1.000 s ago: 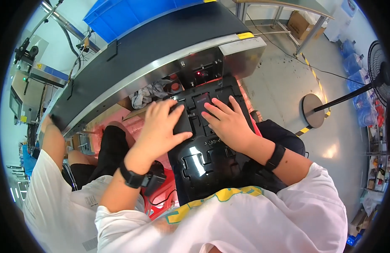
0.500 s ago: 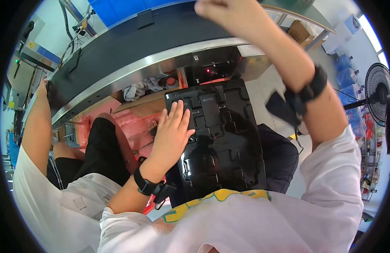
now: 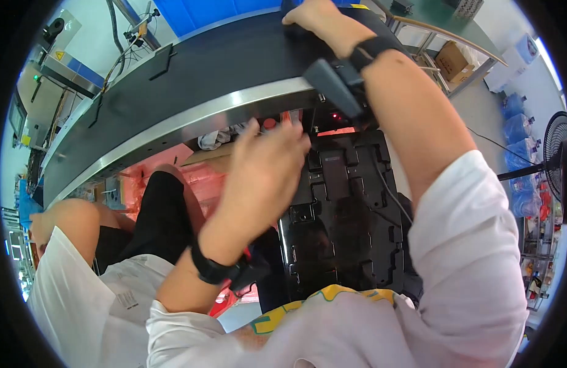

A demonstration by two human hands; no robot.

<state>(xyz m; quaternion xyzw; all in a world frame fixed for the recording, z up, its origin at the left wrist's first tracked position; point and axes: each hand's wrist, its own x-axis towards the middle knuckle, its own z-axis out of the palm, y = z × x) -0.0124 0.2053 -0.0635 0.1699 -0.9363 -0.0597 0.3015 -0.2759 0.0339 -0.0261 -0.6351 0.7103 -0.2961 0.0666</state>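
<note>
My left hand (image 3: 268, 165), smeared by motion, is raised over the left edge of a black moulded tray (image 3: 351, 245) on my lap. Its thumb and fingers look apart, and nothing shows between them. A flat black rectangular piece (image 3: 335, 175) lies in the upper part of the tray. My right hand (image 3: 317, 17) reaches across the black conveyor belt (image 3: 234, 58) to its far side, fingers curled beside a dark object (image 3: 287, 7) at the top of the view. What the fingers close on is mostly hidden. Another flat black piece (image 3: 162, 61) lies farther left on the belt.
A metal rail (image 3: 234, 98) edges the belt's near side. Beyond it stands a blue bin (image 3: 203, 13). To my left sits a co-worker, whose knee (image 3: 167, 175) and white sleeve (image 3: 65, 264) show. A black fan (image 3: 556, 144) stands at the right. A thin cable hangs over the tray.
My left hand has lifted off the tray. My right hand has come down onto the belt's far side. The flat pieces on the belt have shifted left, and the view has turned slightly.
</note>
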